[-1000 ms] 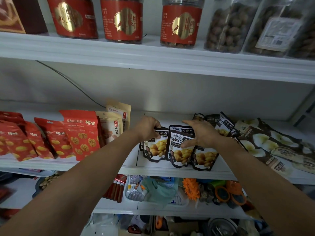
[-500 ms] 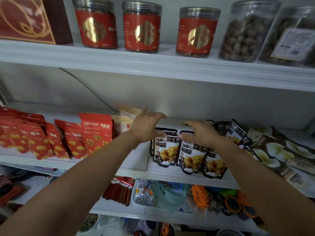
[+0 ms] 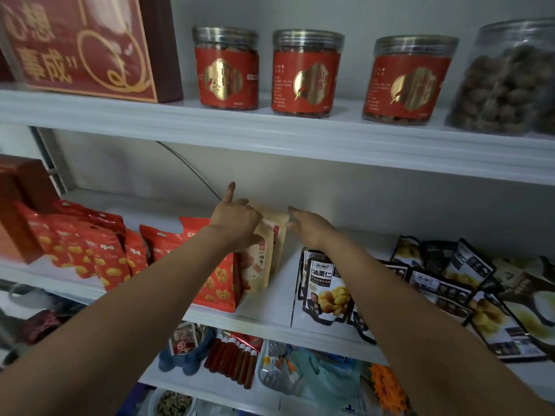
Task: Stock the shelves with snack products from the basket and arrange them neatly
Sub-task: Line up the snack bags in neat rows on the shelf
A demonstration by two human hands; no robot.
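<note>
Head view: both forearms reach up to a white middle shelf [image 3: 270,315].
Tan pouches [image 3: 259,265]: two stand upright, one behind the other, near the centre of the frame on this shelf.
Left hand [image 3: 237,225]: it sits on the front pouch's top edge. The index finger points straight to 12 o'clock, and the other fingers curl down over the edge and grip it.
Right hand [image 3: 310,228]: it is at 2 o'clock of the pouches. The fingers are close together, nearly straight and aimed toward 9 o'clock at the rear pouch's top corner. Contact looks likely, but blur hides it.
Red snack bags [image 3: 210,283]: a row at the pouches' 9 o'clock, the nearest one touching them.
Black chestnut pouches [image 3: 327,292]: they overlap at 4 o'clock, beyond a bare strip of shelf.
Red-label jars [image 3: 306,73]: three stand on the upper shelf at 12 o'clock.
Red gift box [image 3: 84,46]: at 10 o'clock.
</note>
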